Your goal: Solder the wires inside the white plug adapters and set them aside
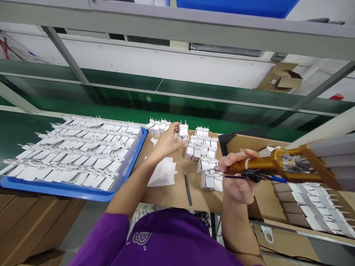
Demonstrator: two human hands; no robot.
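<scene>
My left hand (166, 142) is closed on a white plug charger (183, 129) with two pins pointing up, held over the cardboard sheet. My right hand (238, 173) wraps round a gold dispensing gun (257, 165) with a pale pointed nozzle and a dark lever along its underside. The nozzle tip lies beside a cluster of white plug chargers (205, 146) with open flaps. Black tweezers (188, 189) rest between my hands, and creased white paper (163, 173) lies under my left forearm.
A blue tray (126, 173) on the left holds many rows of white chargers. Several more chargers (157, 126) stand behind my left hand. At right, a cardboard box (266, 203) contains further rows. A grey shelf beam (177, 24) crosses above the green bench.
</scene>
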